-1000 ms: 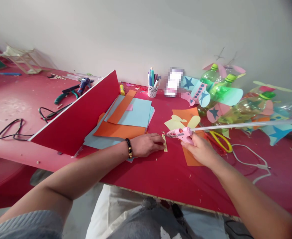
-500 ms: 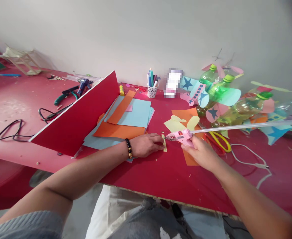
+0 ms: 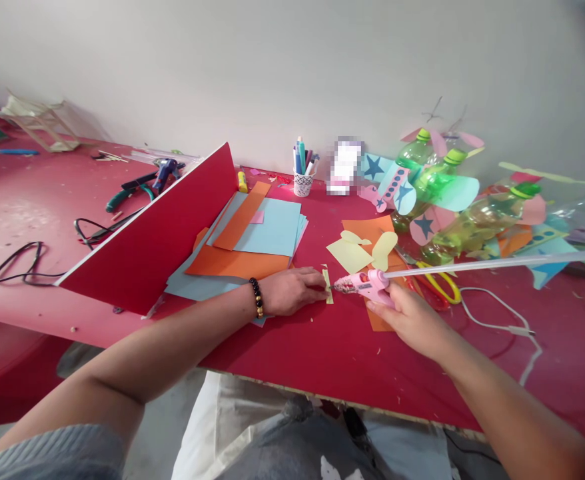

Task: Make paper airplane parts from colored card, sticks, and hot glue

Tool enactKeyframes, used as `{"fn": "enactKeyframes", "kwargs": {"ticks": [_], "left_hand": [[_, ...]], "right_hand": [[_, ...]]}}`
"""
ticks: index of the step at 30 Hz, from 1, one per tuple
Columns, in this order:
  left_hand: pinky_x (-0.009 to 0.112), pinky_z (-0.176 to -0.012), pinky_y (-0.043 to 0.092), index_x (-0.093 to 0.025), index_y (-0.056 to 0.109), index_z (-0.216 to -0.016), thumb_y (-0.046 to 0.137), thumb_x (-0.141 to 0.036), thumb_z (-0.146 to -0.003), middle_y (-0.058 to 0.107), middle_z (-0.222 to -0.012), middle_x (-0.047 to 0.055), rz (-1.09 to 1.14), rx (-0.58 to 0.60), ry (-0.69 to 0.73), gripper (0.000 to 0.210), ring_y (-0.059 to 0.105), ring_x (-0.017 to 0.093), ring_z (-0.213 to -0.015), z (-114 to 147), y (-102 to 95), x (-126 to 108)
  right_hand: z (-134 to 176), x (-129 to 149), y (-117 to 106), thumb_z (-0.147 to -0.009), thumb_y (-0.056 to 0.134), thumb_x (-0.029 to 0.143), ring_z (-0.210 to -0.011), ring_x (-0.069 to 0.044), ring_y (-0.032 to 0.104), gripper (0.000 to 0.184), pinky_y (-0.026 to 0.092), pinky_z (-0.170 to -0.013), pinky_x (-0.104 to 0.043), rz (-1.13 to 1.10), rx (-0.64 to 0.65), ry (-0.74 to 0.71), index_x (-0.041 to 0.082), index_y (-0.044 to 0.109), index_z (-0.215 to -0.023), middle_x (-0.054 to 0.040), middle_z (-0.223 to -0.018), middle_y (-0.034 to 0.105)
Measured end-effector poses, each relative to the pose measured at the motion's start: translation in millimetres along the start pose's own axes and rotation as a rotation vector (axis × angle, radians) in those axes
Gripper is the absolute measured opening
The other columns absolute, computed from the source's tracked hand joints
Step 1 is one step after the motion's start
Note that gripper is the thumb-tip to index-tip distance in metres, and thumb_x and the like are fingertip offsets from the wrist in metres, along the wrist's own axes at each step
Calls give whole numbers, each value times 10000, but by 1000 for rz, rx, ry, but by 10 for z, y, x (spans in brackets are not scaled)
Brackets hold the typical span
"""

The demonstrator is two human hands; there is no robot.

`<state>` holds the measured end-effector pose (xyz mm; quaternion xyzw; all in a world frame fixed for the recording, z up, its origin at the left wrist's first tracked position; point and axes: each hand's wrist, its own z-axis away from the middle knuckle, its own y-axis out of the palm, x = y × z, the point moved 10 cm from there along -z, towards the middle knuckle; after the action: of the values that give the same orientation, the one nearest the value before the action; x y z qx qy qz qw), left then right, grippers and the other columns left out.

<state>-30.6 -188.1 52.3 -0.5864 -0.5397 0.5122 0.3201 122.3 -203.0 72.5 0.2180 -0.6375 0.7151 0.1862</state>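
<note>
Glue gun (image 3: 372,287) edging nearer now! Its tip, by the far end of the small yellow strip (image 3: 329,295) a second ago, is down around the strip's middle; whether it touches or hovers just beside is too fine to tell. That suggests it is working along the strip's length, though no glue shows at this size. The left hand (image 3: 295,292) hasn't budged: palm down, fingers half curled, tips at the strip's left edge, pinching or merely pressing, hard to say. Over on the right, the right hand (image 3: 415,320) is wrapped firmly round the pink handle, the trigger hidden from view. A long clear glue stick (image 3: 472,267) juts from the back, off to the right. And the strip itself? Flat on the red surface (image 3: 297,353), between the blue sheets (image 3: 280,227) on the left and an orange sheet (image 3: 382,323) on the right.
</note>
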Motion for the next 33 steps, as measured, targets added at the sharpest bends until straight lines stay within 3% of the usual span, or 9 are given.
{"fn": "enactKeyframes", "kwargs": {"ticks": [20, 33], "left_hand": [[335, -1024, 369, -174, 574, -1183, 412, -142, -897, 590, -1176, 99, -15, -12, 23, 330, 497, 219, -1126, -1, -6, -9], [340, -1020, 387, -156, 597, -1147, 412, -134, -894, 601, -1173, 104, -53, -19, 18, 314, 498, 222, -1125, 1, 9, -14]], "right_hand": [[200, -100, 52, -826, 512, 378, -903, -287, 631, 376, 483, -778, -374, -44, 81, 87, 215, 555, -1162, -88, -964, 685], [248, 39, 72, -839, 497, 327, -988, -273, 629, 316, 475, -824, -370, -110, 121, 62, 210, 562, -1125, -87, -1061, 679]]}}
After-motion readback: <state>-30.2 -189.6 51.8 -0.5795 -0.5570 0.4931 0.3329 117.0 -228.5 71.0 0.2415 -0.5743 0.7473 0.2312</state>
